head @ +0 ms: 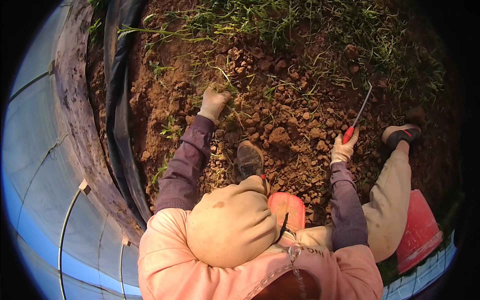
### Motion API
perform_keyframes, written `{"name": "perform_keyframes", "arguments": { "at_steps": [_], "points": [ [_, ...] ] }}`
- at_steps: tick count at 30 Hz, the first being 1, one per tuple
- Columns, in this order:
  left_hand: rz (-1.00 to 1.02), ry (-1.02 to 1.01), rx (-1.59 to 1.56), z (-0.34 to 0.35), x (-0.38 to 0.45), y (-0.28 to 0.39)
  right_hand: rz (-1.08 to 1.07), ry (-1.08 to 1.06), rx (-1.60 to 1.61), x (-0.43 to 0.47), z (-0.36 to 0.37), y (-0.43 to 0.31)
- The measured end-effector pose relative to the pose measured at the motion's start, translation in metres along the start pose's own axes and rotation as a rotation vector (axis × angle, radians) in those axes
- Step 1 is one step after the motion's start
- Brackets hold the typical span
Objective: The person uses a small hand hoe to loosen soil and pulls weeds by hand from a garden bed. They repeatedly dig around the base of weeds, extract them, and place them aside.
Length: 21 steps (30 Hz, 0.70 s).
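My left hand [214, 102], in a pale, soil-marked glove, is closed around some thin weeds [225, 77] at the soil surface. My right hand [344, 147], gloved too, grips the red handle of a hand weeding tool [362, 108]. The tool's thin metal shaft points up and to the right and ends in a small bent tip close to the ground. Reddish-brown clods of soil [279, 137] and scattered uprooted stems lie between my two hands.
Dense green weeds [375, 33] cover the ground at the top. Black plastic sheeting [122, 108] and a wooden board [80, 93] run along the left, beside greenhouse film [45, 138]. A red bucket [418, 232] is at the lower right; a red plastic object [287, 210] lies between my legs.
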<state>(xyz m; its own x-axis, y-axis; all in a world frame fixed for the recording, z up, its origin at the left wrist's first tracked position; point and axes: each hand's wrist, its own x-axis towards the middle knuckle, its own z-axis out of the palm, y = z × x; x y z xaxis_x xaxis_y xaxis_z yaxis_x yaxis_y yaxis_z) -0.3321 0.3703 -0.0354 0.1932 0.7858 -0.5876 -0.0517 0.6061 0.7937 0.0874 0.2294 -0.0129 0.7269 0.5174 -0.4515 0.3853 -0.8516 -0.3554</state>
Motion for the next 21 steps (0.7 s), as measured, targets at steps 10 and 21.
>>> {"name": "perform_keyframes", "arguments": {
  "at_steps": [10, 21],
  "points": [
    [0.148, -0.334, 1.603, 0.148, 0.003, 0.041, -0.043, 0.036, 0.037, 0.004, 0.001, 0.011],
    [0.059, -0.329, 1.768, 0.161, 0.027, 0.076, 0.002, -0.006, -0.014, 0.000, -0.002, 0.001]
  ]
}}
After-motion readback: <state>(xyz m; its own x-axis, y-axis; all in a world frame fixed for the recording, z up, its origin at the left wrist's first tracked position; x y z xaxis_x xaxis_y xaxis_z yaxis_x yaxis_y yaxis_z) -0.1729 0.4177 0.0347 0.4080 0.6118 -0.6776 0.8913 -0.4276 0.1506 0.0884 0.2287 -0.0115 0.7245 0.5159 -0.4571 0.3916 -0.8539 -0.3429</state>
